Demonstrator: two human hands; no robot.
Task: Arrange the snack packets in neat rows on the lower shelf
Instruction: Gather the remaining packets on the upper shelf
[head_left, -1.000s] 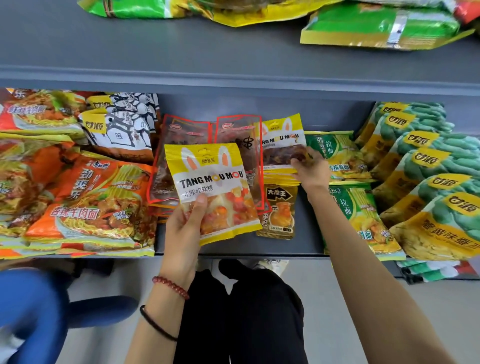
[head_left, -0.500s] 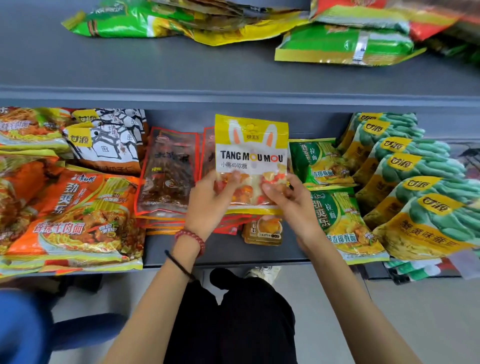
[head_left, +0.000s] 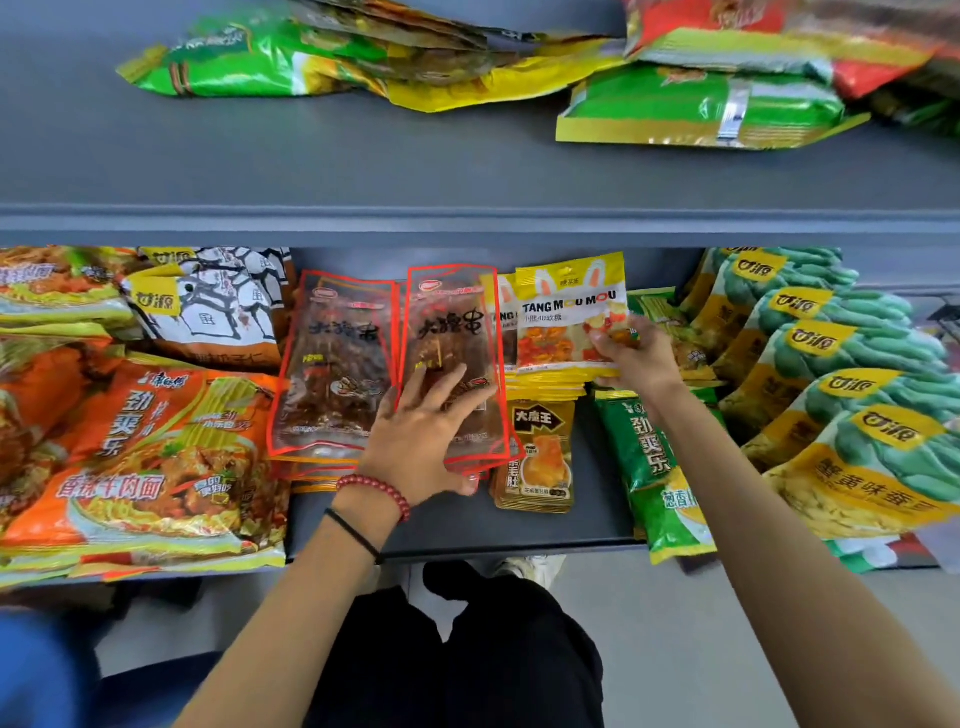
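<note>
Left of my left fingers lie big orange noodle packets, with a white packet printed with little houses behind them. Right of my right fingers stand green noodle packets, and beyond those overlapping rows of teal-and-yellow bean packets. The upper shelf juts out above both hands and carries loose green, yellow and red bags. A small gold packet lies between my two wrists on the grey lower shelf.

My left hand lies palm down with its fingers straight and spread, gripping nothing. It presses on the lower half of the right-hand red-edged clear packet, my thumb at that stack's near edge. A second red-edged packet lies just beside my little finger. A red bead bracelet and a black band sit on that wrist.

My right hand reaches forward, thumb and fingers pinching the lower right corner of the TANG MOU MOU gummy packet. That packet stands face-up and slightly tilted, above a stack of matching yellow packets just left of my right fingers, against the red-edged stack.
</note>
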